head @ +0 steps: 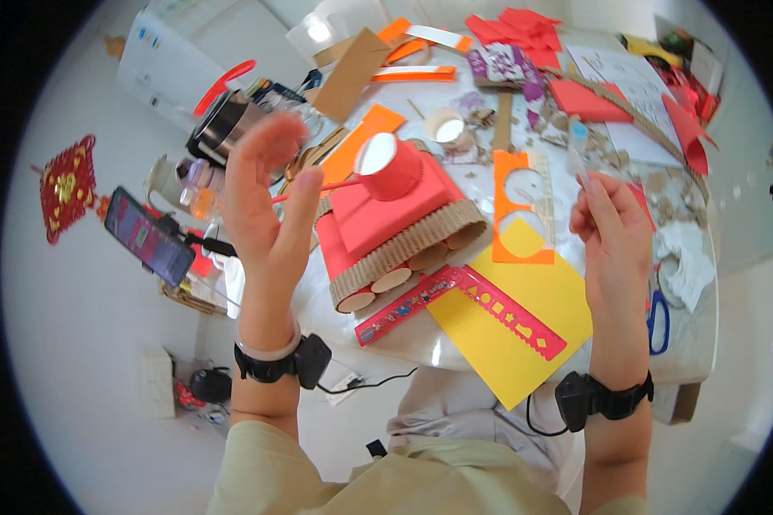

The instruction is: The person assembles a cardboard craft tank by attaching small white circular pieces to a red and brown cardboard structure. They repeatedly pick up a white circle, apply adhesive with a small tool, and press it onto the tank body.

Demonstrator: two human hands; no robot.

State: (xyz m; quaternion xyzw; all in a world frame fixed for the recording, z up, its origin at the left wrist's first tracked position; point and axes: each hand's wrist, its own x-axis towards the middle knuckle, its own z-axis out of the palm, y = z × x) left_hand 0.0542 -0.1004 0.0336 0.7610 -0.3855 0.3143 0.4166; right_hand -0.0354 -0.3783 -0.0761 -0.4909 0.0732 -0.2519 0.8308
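Observation:
My left hand (pixel 272 193) is raised with its fingers apart and nothing in it, left of a red model tank (pixel 393 219). The tank has corrugated cardboard tracks (pixel 412 248), round card wheels and a red paper-covered cup (pixel 390 167) with a white top as its turret. My right hand (pixel 612 219) pinches a slim translucent tube with a blue end (pixel 578 138) between thumb and fingers. Between the hands lie a folding pink stencil ruler (pixel 515 312), yellow paper (pixel 528 360) and an orange card piece with round cut-outs (pixel 525 256).
Blue-handled scissors (pixel 660 322) and crumpled tissue (pixel 686 264) lie at the right. A paper cup (pixel 448 129), cardboard strips (pixel 351 77), red paper (pixel 515 32) and scraps cover the far side. A phone on a holder (pixel 148 235) and a kettle (pixel 222 125) stand left.

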